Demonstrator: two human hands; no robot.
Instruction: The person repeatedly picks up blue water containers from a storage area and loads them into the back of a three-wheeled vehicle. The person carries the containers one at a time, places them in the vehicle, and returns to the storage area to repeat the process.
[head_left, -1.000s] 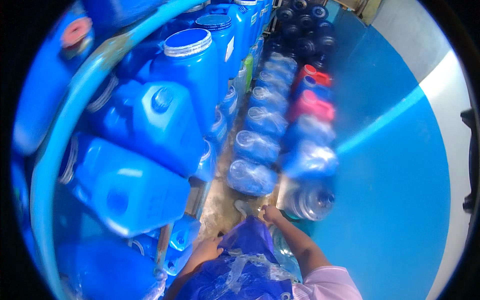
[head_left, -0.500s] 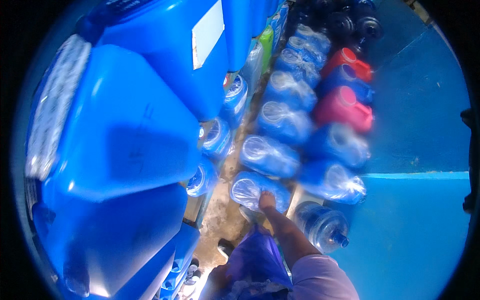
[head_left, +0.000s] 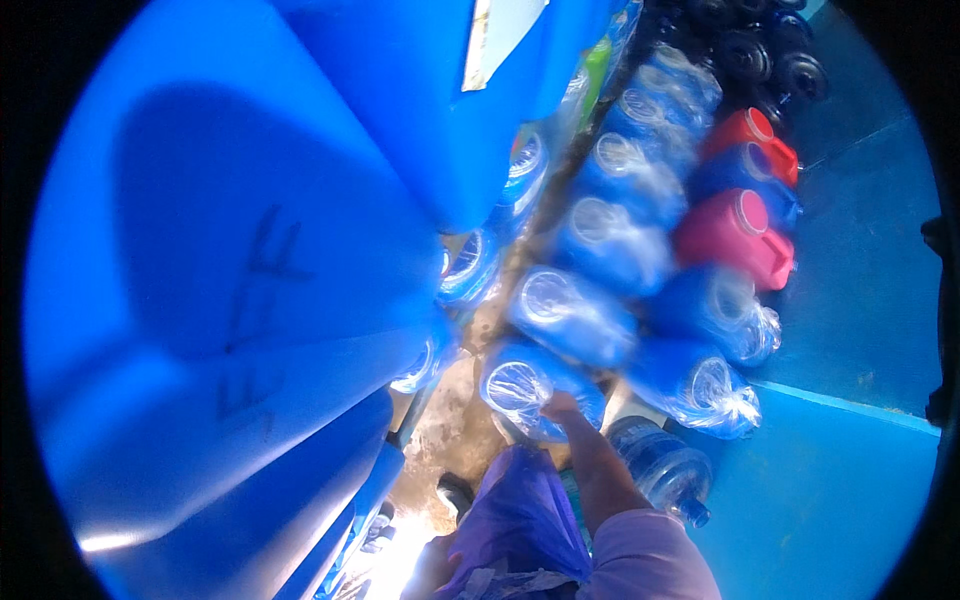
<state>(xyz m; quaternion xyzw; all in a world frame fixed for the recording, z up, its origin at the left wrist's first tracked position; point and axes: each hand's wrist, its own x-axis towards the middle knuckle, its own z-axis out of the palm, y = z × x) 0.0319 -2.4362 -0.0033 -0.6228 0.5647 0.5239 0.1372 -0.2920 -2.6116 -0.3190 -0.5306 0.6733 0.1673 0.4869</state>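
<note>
My right hand [head_left: 566, 405] is closed at the top of a blue water jug [head_left: 530, 388] wrapped in clear plastic, at the near end of a row on the floor. Its fingers are blurred; the jug's round lid lies just left of them. Low in the view, a patch of my left arm [head_left: 430, 568] shows beside purple sheeting [head_left: 520, 510] that hangs in front of me; the left hand itself is hidden. Right of my right forearm lies a clear blue water bottle [head_left: 665, 465], its neck pointing toward me and to the right.
Large blue drums or tanks [head_left: 230, 250] crowd the left side. Wrapped blue jugs [head_left: 575, 310] run away from me, with a pink jug [head_left: 735, 240] and a red jug [head_left: 745, 135] beside them. Dark bottles [head_left: 745, 55] stand far back. A blue wall [head_left: 850, 480] bounds the right.
The whole view has turned, so the jugs sit farther right and the blue drums fill more of the left. My right hand stays on the same wrapped jug.
</note>
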